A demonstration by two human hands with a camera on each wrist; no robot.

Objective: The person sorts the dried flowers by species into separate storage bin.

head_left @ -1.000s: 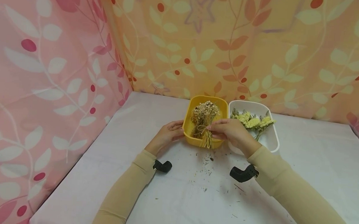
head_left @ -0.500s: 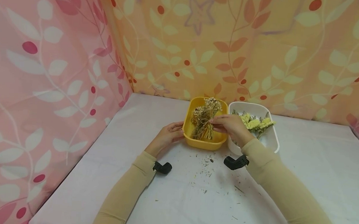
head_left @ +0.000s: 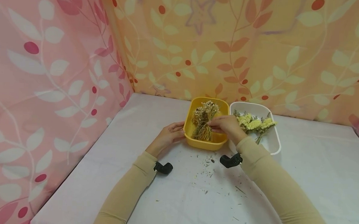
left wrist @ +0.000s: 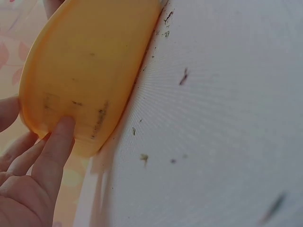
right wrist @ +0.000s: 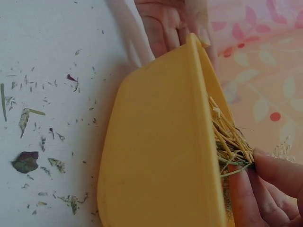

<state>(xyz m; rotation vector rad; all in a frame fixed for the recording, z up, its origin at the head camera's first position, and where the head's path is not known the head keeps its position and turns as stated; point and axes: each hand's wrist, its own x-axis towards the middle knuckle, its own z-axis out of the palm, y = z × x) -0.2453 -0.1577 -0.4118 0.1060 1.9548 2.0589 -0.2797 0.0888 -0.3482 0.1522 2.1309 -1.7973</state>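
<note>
A bunch of dried flowers (head_left: 210, 108) with small cream heads and straw-coloured stems is in the yellow container (head_left: 206, 145). My right hand (head_left: 227, 126) pinches its stems between thumb and fingers, as the right wrist view shows at the stems (right wrist: 232, 142). Another dried bunch (head_left: 198, 118) lies beside it on the left, partly overlapped. My left hand (head_left: 167, 137) rests against the container's left side with fairly straight fingers. In the left wrist view one finger (left wrist: 59, 137) touches the yellow outer wall, and the thumb is by the rim.
Right beside the yellow container stands a white container (head_left: 275, 141) with yellow flower bunches (head_left: 253, 123) in it. Bits of dry leaf and stem (head_left: 212, 161) are scattered over the white tabletop (head_left: 176, 197) in front. Patterned cloth (head_left: 170, 42) hangs behind.
My right hand has moved left and the stem ends, earlier over the container's front rim, are now inside it, beside the other bunch. My left hand has stayed at the container's side.
</note>
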